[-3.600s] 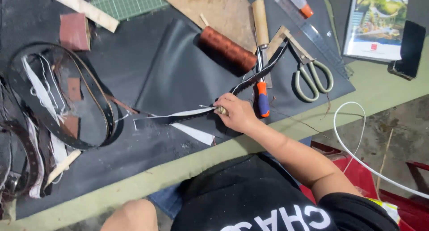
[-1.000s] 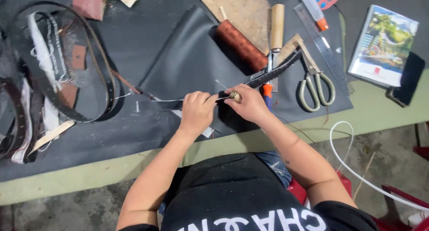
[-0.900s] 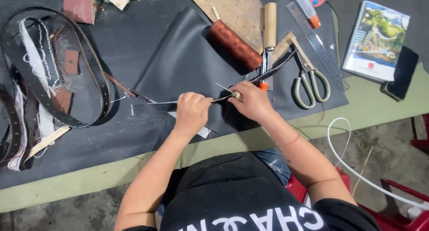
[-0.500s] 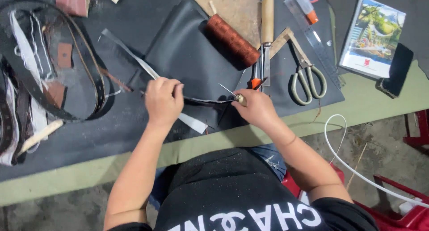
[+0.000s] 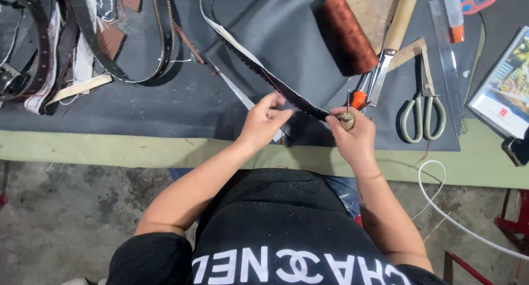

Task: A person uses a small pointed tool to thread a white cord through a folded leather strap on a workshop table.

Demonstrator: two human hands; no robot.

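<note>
My left hand (image 5: pixel 263 121) pinches a long black leather strap (image 5: pixel 259 67) with a pale underside and a stitched edge; the strap runs up and left across the dark mat. My right hand (image 5: pixel 352 136) holds the strap's near end together with a small awl (image 5: pixel 346 118) that has a round wooden handle. Both hands sit close together at the mat's front edge.
On the dark mat (image 5: pixel 182 106) lie a brown thread spool (image 5: pixel 349 32), a wooden-handled knife (image 5: pixel 392 42), green-handled scissors (image 5: pixel 423 106), a clear ruler (image 5: pixel 447 53) and coiled belts (image 5: pixel 82 42) at the left. A booklet (image 5: pixel 504 86) and white cable (image 5: pixel 441 208) are at the right.
My left hand has slid back along the strap toward my right hand. The strap's far end has swung up and away to the left. The view has shifted closer to the table.
</note>
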